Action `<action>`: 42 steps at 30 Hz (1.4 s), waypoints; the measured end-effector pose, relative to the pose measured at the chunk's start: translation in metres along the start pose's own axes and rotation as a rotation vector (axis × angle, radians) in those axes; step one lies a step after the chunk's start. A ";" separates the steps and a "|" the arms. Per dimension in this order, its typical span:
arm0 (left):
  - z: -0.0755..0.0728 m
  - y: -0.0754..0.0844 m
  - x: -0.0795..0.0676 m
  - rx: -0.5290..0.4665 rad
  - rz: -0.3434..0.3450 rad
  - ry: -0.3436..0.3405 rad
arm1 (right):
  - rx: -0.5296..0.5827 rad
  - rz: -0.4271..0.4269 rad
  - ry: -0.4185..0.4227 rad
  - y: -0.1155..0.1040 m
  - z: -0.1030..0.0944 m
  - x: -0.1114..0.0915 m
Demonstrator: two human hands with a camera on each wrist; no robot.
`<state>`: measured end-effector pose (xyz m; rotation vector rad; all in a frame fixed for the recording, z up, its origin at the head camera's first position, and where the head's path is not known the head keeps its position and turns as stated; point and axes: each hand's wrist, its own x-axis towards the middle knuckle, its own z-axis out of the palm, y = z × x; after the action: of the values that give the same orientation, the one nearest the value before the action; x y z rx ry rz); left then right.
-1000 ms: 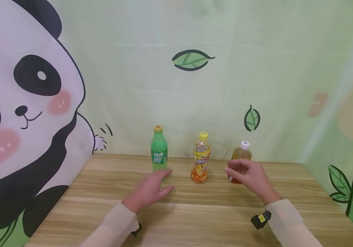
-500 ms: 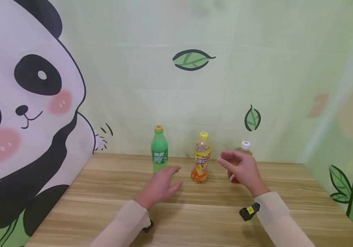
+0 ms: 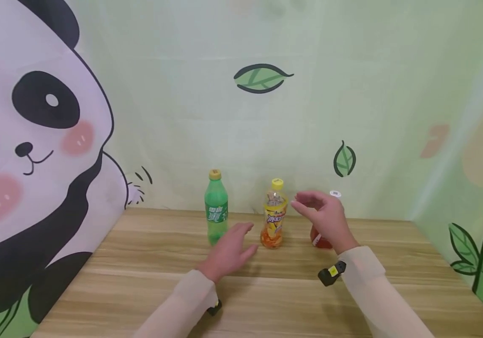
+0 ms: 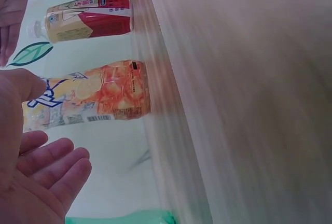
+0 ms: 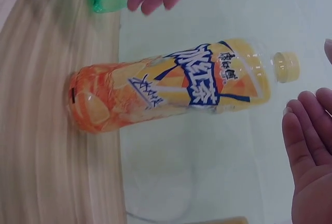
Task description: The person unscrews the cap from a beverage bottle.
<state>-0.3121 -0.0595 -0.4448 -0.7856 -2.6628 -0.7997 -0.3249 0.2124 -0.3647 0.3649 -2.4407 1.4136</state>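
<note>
Now that I have brought the left grip [image 3: 229, 251] and the right grip [image 3: 328, 219] inward, both are nearer to the yellow-capped bottle [image 3: 274, 220], which stands upright, far on the bench [image 3: 267, 305]; each is released, so neither of them holds this bottle.

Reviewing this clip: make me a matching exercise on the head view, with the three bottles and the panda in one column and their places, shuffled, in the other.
1. green bottle
2. orange-yellow bottle
3. white-capped bottle
4. panda

A. between the other two bottles
B. pictured on the backdrop
C. leftmost of the bottles
D. partly hidden by the right hand

Pairs: 1-C, 2-A, 3-D, 4-B
</note>
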 end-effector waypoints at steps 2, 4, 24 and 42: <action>0.003 0.001 0.003 -0.012 -0.019 -0.002 | 0.004 0.000 0.011 -0.001 0.002 0.003; 0.005 0.002 0.007 -0.026 -0.044 -0.002 | -0.002 0.004 0.022 -0.003 0.005 0.006; 0.034 0.002 0.041 -0.126 -0.230 0.010 | 0.067 -0.019 0.052 -0.009 0.017 0.030; 0.046 0.011 0.068 -0.398 -0.276 0.054 | 0.137 0.053 -0.007 -0.014 0.027 0.050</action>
<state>-0.3651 0.0033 -0.4515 -0.4688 -2.6301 -1.4299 -0.3694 0.1786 -0.3476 0.3379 -2.3818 1.6090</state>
